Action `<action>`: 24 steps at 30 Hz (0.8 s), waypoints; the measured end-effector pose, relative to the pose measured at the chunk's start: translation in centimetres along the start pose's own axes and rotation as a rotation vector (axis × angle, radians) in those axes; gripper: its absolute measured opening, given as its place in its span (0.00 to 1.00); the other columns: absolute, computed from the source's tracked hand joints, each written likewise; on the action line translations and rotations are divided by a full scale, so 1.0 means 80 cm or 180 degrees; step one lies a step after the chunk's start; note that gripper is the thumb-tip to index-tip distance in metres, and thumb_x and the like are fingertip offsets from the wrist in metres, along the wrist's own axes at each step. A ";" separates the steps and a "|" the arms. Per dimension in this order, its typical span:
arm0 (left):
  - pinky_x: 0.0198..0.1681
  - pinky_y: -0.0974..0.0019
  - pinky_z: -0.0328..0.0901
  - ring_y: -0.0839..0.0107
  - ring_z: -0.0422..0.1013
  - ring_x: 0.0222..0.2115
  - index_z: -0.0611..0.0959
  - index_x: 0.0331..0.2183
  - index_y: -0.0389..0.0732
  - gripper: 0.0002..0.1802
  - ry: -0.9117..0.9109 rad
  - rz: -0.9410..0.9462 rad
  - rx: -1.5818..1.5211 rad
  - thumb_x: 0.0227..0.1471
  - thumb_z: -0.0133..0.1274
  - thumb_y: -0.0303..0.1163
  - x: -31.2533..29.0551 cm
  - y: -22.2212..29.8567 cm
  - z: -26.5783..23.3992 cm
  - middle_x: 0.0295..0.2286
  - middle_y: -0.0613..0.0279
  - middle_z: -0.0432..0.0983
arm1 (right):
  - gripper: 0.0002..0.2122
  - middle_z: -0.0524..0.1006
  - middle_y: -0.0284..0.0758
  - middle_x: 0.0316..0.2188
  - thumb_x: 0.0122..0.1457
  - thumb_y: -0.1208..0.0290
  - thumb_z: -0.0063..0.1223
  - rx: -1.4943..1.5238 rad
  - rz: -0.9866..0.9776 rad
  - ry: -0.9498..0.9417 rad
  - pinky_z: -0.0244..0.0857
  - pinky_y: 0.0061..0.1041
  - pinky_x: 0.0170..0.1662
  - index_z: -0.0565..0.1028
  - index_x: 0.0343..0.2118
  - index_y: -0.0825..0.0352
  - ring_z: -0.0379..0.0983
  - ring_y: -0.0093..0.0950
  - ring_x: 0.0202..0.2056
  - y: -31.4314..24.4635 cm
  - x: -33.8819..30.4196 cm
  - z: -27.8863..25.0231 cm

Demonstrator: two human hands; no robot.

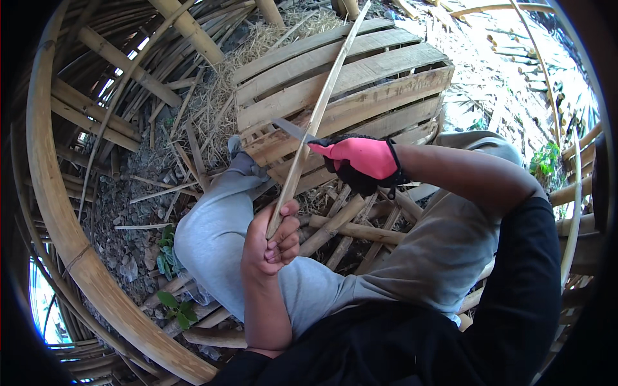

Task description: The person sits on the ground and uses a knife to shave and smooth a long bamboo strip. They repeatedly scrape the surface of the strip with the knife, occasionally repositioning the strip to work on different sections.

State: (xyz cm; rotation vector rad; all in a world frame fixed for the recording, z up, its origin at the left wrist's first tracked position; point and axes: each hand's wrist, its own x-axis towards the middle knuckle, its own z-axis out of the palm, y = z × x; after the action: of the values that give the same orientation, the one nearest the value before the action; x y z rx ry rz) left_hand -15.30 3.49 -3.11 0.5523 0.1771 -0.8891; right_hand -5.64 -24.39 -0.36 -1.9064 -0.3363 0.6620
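A long, pale bamboo strip (320, 106) slants from my lap up across a slatted wooden crate (380, 67). My bare left hand (273, 238) is closed round its near end, above my left thigh. On my right hand (360, 162) I wear a pink and black glove, and its fingers are wrapped round a knife whose handle is hidden in the grip. The knife blade (290, 128) points left and crosses the strip about midway along, at the crate's near edge. Whether the blade cuts into the strip or only rests against it I cannot tell.
A thick bent bamboo pole (55, 212) curves down the left side. Cut bamboo pieces (351, 222) lie between my legs. Dry shavings (212, 106) are heaped left of the crate, and small green plants (178, 309) grow at the lower left. More bamboo poles stand along the right.
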 end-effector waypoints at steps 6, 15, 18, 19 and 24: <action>0.04 0.78 0.40 0.85 0.43 0.03 0.67 0.32 0.46 0.14 0.0199 0.0108 0.0105 0.69 0.28 0.38 0.004 0.000 0.007 0.07 0.76 0.51 | 0.25 0.64 0.27 0.17 0.64 0.40 0.44 0.0385 -0.0140 0.0366 0.54 0.23 0.20 0.71 0.29 0.63 0.61 0.20 0.15 0.013 0.009 -0.015; 0.04 0.79 0.40 0.85 0.43 0.03 0.67 0.33 0.46 0.15 0.0074 0.0153 0.0006 0.69 0.27 0.39 0.004 0.001 0.007 0.07 0.76 0.52 | 0.24 0.56 0.21 0.11 0.64 0.40 0.45 0.0174 -0.0215 0.0320 0.48 0.23 0.13 0.66 0.24 0.57 0.53 0.17 0.08 0.017 0.017 0.001; 0.04 0.78 0.40 0.84 0.43 0.03 0.67 0.33 0.46 0.14 0.0086 0.0233 0.0049 0.69 0.28 0.38 -0.008 0.001 -0.004 0.07 0.75 0.52 | 0.24 0.55 0.21 0.11 0.64 0.39 0.44 0.1060 0.0355 0.0337 0.45 0.22 0.12 0.65 0.24 0.57 0.53 0.16 0.09 -0.013 0.012 -0.003; 0.04 0.78 0.40 0.84 0.43 0.03 0.67 0.33 0.46 0.14 0.0116 0.0242 0.0038 0.69 0.28 0.38 -0.005 0.001 -0.002 0.07 0.75 0.52 | 0.24 0.55 0.22 0.11 0.64 0.39 0.44 0.1572 0.0679 0.0411 0.45 0.22 0.12 0.65 0.24 0.58 0.54 0.16 0.09 -0.018 0.009 -0.005; 0.04 0.78 0.40 0.85 0.44 0.03 0.67 0.33 0.46 0.14 -0.0028 0.0076 0.0043 0.69 0.28 0.38 -0.003 0.002 0.005 0.07 0.75 0.52 | 0.21 0.60 0.24 0.12 0.65 0.44 0.44 0.1161 -0.0158 0.0084 0.50 0.25 0.14 0.67 0.29 0.60 0.58 0.22 0.10 0.034 0.019 0.039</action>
State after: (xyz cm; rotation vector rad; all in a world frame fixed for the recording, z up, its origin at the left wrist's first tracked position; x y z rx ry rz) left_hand -15.37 3.48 -2.62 0.5621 0.1564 -0.8698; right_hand -6.37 -22.40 -4.23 -1.5530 -0.2273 0.6182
